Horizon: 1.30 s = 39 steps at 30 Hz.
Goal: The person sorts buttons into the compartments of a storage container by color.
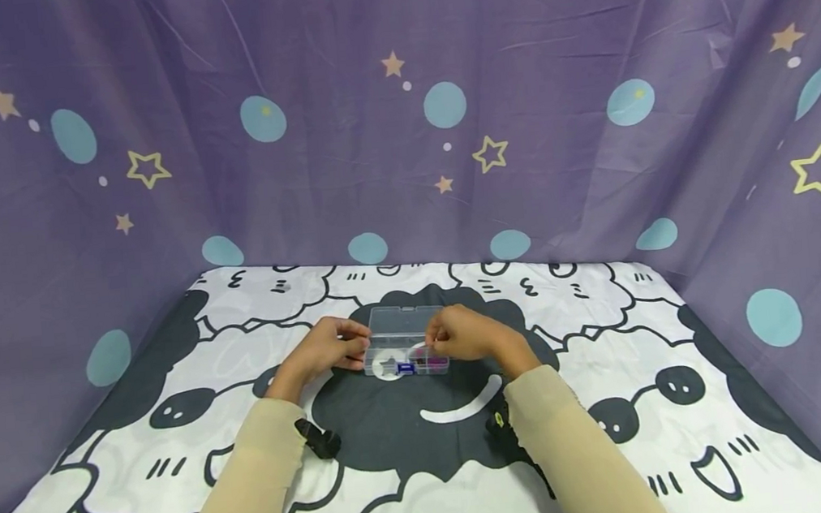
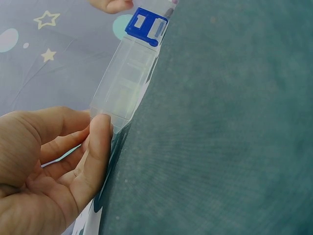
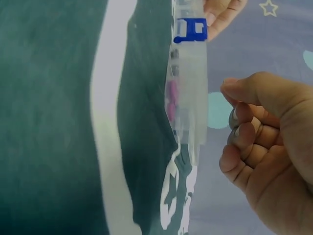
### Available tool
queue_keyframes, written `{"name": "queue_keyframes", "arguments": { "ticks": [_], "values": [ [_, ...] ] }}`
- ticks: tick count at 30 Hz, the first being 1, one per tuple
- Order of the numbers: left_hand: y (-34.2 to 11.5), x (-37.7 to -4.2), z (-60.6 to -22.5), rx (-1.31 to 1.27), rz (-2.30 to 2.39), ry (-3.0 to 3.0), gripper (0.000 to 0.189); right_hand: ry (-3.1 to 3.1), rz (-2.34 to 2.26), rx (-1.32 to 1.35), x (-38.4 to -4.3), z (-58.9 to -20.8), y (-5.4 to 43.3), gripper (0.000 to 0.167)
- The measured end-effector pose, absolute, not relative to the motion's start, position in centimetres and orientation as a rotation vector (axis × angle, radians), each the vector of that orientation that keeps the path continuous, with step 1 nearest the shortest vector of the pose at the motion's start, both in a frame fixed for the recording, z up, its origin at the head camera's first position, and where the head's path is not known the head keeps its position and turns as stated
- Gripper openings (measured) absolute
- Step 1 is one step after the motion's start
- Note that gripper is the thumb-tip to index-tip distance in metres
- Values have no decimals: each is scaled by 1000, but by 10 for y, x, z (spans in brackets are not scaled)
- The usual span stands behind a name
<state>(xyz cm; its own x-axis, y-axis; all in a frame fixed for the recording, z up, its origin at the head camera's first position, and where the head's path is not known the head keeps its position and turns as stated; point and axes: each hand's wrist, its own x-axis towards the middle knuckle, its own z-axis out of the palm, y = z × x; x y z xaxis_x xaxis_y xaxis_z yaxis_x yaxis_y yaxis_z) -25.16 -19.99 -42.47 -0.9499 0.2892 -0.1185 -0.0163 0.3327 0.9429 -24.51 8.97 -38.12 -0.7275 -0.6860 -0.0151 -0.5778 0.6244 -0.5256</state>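
A small clear plastic box (image 1: 371,364) stands on the cloth with its hinged lid (image 1: 405,320) raised at the back. On its front is a blue latch (image 2: 146,27). Small pink pieces (image 3: 172,93) show through the wall of its right part. My left hand (image 1: 326,345) holds the box's left end between thumb and fingers. Over the right part of the box hovers my right hand (image 1: 464,333), thumb and fingers bent inward. In the right wrist view it is apart from the box; whether its fingertips pinch something tiny is hidden.
A patterned cloth (image 1: 366,423) with dark and white cartoon sheep covers the table. A purple curtain (image 1: 345,181) with stars hangs behind and at both sides. Black straps (image 1: 318,440) sit at my wrists.
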Motion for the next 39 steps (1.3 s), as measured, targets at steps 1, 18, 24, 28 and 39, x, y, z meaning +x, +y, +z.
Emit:
{"name": "queue_keyframes", "arguments": {
  "ticks": [1, 18, 24, 28, 39],
  "values": [
    [-200, -252, -424, 245, 1655, 2336, 28, 2631, -751, -1031, -245, -381, 92, 12],
    [-200, -250, -422, 251, 1657, 2330, 27, 2696, -857, -959, -240, -382, 138, 11],
    [-199, -251, -423, 248, 1656, 2328, 27, 2678, -912, -962, -236, -380, 147, 11],
    [-199, -252, -424, 247, 1653, 2329, 27, 2687, -917, -976, -236, -381, 153, 7],
    [-200, -253, -424, 256, 1636, 2341, 29, 2720, -930, -843, -238, -382, 180, 12]
  ]
}}
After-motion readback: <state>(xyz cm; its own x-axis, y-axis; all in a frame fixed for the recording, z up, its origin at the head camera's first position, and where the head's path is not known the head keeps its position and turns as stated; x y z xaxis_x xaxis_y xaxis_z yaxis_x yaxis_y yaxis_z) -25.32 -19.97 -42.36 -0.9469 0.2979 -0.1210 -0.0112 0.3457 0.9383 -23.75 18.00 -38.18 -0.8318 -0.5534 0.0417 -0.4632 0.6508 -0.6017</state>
